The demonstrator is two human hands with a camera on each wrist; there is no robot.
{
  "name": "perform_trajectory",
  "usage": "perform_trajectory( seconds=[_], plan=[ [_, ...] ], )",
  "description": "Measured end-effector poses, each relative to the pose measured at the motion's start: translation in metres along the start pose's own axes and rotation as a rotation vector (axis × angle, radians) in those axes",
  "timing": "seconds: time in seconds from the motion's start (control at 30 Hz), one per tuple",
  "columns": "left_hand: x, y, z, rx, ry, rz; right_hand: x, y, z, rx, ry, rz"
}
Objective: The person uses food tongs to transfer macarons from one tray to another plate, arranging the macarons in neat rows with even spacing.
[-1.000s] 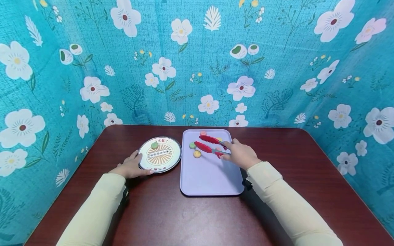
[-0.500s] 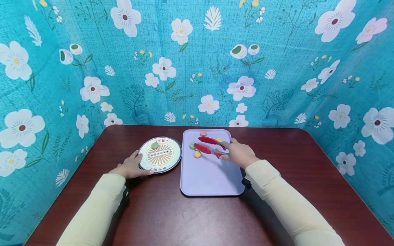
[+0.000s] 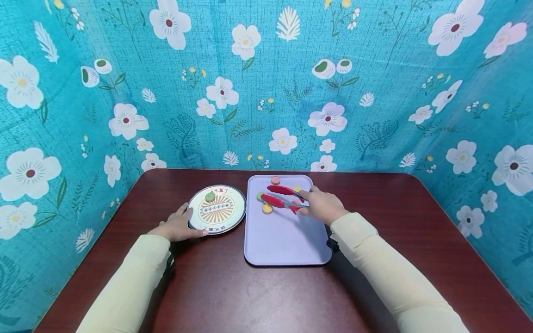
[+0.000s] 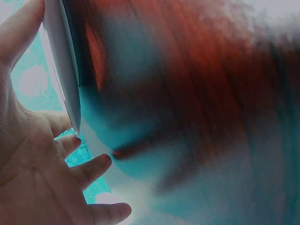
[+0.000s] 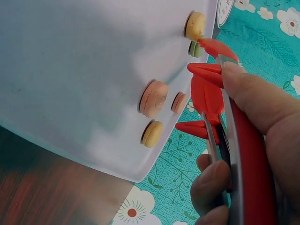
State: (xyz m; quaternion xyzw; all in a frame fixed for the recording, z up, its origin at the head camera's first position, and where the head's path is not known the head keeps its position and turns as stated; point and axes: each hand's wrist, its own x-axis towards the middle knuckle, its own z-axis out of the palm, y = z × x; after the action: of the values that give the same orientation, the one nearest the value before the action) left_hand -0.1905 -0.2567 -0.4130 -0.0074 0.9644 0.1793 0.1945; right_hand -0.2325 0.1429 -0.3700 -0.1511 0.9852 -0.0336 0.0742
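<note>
My left hand rests at the near left rim of a white round plate, fingers spread and thumb along its edge. One green macaron lies on that plate. A pair of red-headed tongs is gripped in my right hand above a lilac tray. The tongs' arms are spread, with nothing between the heads. On the tray lie a yellow macaron, a green macaron, a larger-looking pink macaron, another pink macaron and a second yellow macaron. One tongs head overlaps the green macaron in the head view.
The plate stands close beside the tray's left edge on a dark red-brown table. A turquoise flowered cloth hangs behind the table and along both sides.
My right hand has shifted slightly left with the tongs, bringing a head closer over the green macaron on the tray. The left hand and the plate stay put.
</note>
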Motion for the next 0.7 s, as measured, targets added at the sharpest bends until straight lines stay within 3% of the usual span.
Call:
perform_trajectory(
  seconds=[0.7],
  plan=[
    [0.0029, -0.0026, 0.0010, 0.001, 0.003, -0.005, 0.0100, -0.0007, -0.0043, 0.022, -0.064, -0.006]
  ],
)
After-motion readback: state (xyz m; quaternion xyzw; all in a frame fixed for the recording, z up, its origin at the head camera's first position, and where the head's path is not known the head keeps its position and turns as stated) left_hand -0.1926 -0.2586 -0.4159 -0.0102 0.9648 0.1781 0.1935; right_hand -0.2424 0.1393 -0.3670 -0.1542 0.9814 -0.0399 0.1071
